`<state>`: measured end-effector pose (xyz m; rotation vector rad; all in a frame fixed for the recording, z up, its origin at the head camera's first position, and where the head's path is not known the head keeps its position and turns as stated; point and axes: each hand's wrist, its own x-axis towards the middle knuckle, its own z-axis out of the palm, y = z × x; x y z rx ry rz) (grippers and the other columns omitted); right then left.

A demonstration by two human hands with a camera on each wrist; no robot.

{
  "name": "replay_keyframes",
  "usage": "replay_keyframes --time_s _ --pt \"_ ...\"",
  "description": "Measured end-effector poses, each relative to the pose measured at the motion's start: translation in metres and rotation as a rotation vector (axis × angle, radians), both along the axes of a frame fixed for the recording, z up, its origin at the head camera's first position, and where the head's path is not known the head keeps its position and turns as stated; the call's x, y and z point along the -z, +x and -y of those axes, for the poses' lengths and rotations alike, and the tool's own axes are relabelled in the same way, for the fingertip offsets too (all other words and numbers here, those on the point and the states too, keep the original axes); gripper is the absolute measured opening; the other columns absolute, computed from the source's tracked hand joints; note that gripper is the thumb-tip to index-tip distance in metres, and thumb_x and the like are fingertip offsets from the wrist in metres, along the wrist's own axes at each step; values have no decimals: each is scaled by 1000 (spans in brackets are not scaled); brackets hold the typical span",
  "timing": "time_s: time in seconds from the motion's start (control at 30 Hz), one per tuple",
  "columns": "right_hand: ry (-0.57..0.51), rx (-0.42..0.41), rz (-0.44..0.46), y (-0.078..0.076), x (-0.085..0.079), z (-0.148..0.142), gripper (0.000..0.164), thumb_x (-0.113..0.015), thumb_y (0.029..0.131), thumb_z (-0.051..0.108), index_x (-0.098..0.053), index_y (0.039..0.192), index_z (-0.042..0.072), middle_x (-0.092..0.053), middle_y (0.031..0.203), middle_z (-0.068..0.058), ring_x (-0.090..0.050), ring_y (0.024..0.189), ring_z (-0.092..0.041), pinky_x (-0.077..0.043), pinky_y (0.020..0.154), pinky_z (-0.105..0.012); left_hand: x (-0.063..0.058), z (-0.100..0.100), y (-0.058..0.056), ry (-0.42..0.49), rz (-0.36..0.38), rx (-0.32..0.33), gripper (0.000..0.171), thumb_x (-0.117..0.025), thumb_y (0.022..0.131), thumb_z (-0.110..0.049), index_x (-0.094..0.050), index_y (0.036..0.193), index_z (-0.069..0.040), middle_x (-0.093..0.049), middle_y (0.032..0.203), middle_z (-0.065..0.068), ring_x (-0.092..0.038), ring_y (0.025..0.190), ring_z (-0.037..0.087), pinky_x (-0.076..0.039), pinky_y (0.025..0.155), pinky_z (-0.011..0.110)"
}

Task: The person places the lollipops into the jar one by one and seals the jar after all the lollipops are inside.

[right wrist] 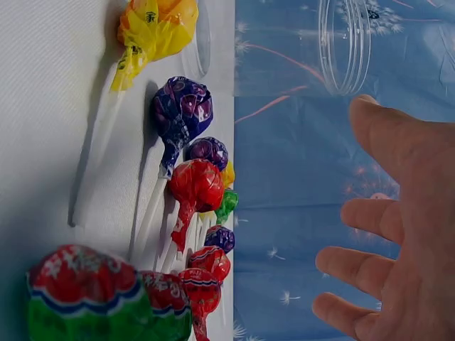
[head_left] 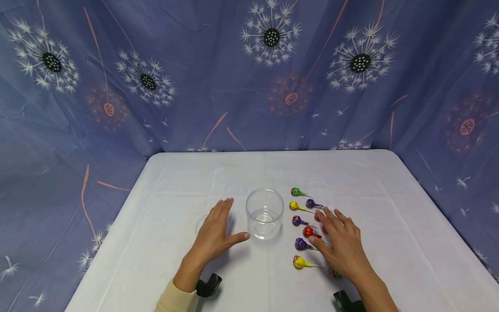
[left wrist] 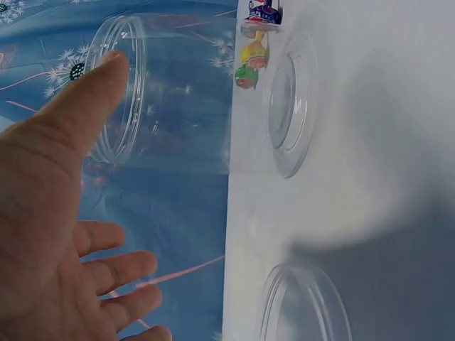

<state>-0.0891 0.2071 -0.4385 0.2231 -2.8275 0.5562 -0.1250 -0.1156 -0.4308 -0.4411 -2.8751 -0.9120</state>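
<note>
A clear, open-topped jar [head_left: 264,216] stands upright mid-table. My left hand [head_left: 212,236] hovers left of it, fingers extended and thumb pointing toward the jar, holding nothing. Beneath that hand lies a round clear lid [left wrist: 269,312], partly hidden in the head view. My right hand [head_left: 343,247] is spread above wrapped lollipops at the jar's right and grips none. They include a yellow lollipop [head_left: 299,261], a purple lollipop [head_left: 301,244], a red lollipop [head_left: 309,232] and a green lollipop [head_left: 296,191]. A red-and-green lollipop [right wrist: 85,295] shows large in the right wrist view.
White cloth covers the table [head_left: 241,169]. Behind and beside it hangs a blue curtain [head_left: 218,65] with dandelion prints. A black wrist mount [head_left: 209,285] sits under the left wrist, another black mount [head_left: 347,302] under the right.
</note>
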Motion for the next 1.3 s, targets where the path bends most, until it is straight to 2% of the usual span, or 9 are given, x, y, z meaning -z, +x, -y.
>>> replay_keyframes --time_s 0.17,0.5,0.67,0.9,1.13,1.3 --pt "-11 -8 -10 1 0 -3 71 -71 79 43 -46 139 14 -43 144 -17 -28 133 -41 -21 104 -63 1 -4 -3 34 11 14 100 -75 70 -55 -28 148 -14 -34 151 6 -27 143 26 -32 113 50" --pt "-25 -14 9 5 1 -5 69 -73 78 39 -49 136 11 -46 142 -17 -31 131 -40 -23 101 -58 3 -15 -8 139 93 12 101 -76 70 -55 -23 150 -22 -31 153 1 -31 141 19 -36 110 47" --pt "-25 -13 47 6 0 -7 71 -73 78 40 -47 138 11 -44 143 -17 -30 132 -41 -22 102 -59 3 -19 -10 178 120 25 102 -76 69 -57 -22 150 -25 -30 153 -1 -31 141 20 -35 110 49" --pt "-33 -29 16 10 1 -12 67 -75 76 36 -50 135 15 -47 141 -16 -33 129 -41 -25 99 -57 3 -24 -12 226 146 51 104 -75 68 -58 -20 150 -26 -28 153 -4 -30 142 21 -34 111 50" --pt "-26 -27 42 14 3 -17 72 -76 75 37 -47 137 16 -49 139 -15 -34 128 -40 -26 98 -57 3 -29 -15 322 149 73 103 -77 68 -54 -18 149 -32 -28 153 -2 -29 142 24 -32 112 51" --pt "-30 -15 60 17 4 -22 72 -76 75 38 -47 137 15 -50 138 -15 -34 128 -39 -26 98 -58 4 -33 -17 375 163 81 105 -79 68 -51 -19 150 -25 -29 153 3 -29 142 26 -30 113 53"
